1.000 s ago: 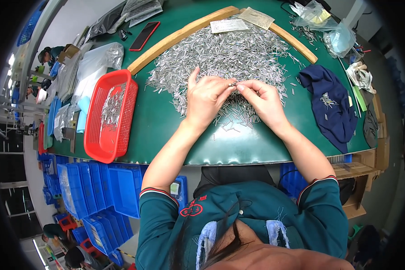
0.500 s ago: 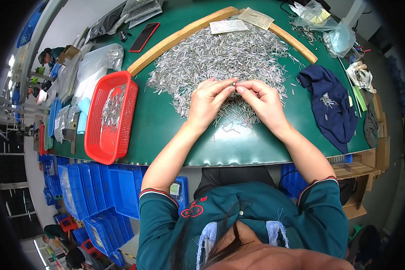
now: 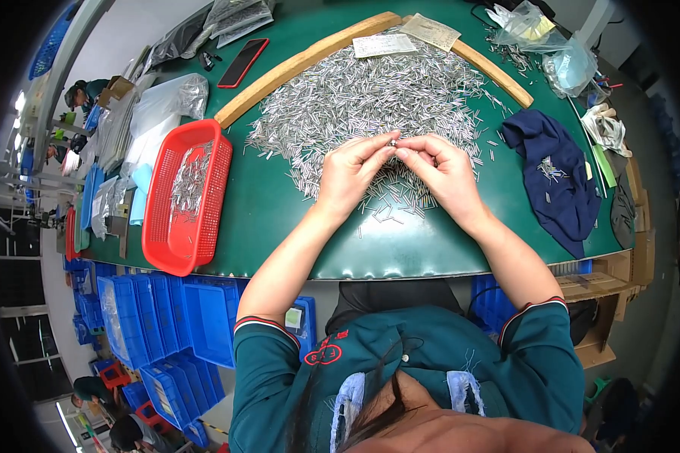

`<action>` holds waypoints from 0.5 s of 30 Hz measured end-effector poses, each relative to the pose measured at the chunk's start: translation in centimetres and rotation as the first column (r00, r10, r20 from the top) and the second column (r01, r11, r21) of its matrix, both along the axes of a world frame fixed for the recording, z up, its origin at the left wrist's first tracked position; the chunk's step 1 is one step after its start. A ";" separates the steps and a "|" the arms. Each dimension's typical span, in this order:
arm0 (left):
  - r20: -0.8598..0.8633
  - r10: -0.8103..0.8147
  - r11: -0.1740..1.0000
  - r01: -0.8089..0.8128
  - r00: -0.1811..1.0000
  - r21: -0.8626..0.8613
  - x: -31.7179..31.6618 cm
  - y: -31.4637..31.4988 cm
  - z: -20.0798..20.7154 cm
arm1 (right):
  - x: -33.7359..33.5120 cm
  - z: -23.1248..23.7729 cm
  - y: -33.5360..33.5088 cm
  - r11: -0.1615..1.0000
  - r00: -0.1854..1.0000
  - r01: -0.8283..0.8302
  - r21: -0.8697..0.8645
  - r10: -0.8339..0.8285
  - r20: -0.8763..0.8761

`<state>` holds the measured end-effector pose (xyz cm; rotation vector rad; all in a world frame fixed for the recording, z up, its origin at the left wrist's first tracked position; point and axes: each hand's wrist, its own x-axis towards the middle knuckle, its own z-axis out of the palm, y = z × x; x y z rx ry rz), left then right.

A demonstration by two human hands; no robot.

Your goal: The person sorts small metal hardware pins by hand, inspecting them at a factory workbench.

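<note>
A wide heap of small silvery metal pins [image 3: 370, 90] covers the middle of the green table. Over its near part, my left hand [image 3: 347, 172] and my right hand [image 3: 447, 175] meet at the fingertips. Both hands are closed in a pinch, thumbs against forefingers, around a tiny metal pin [image 3: 394, 142] that shows only in part between them. The other fingers of each hand are curled. Several loose pins [image 3: 391, 208] lie below and between the wrists.
Wooden bars [image 3: 302, 66] border the heap at the back, with paper slips [image 3: 384, 44] on top. To the left stand a red basket [image 3: 225, 177] holding pins and a phone [image 3: 243, 63]. A dark blue cloth [image 3: 555, 162] with some pins lies right. Blue bins [image 3: 208, 325] are below left.
Hardly anything differs; both hands stay together at the same spot, with only a slight shift of the fingers.
</note>
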<state>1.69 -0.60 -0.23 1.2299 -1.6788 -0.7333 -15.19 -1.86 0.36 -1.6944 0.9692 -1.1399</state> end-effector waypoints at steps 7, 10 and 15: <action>0.253 0.112 0.949 -0.028 0.961 -0.313 -0.4 0.1 0.0 | 0.0 0.3 -0.1 0.999 0.996 0.029 -0.026 -0.031 -0.086; 0.418 0.200 0.863 0.043 0.886 -0.503 -0.5 0.0 0.2 | 0.0 -0.2 -0.3 0.998 1.000 0.016 0.067 -0.015 -0.022; 0.519 0.215 0.862 0.089 0.827 -0.499 -1.1 0.3 0.9 | 0.2 -0.7 -0.8 0.959 0.951 -0.123 0.254 0.041 0.306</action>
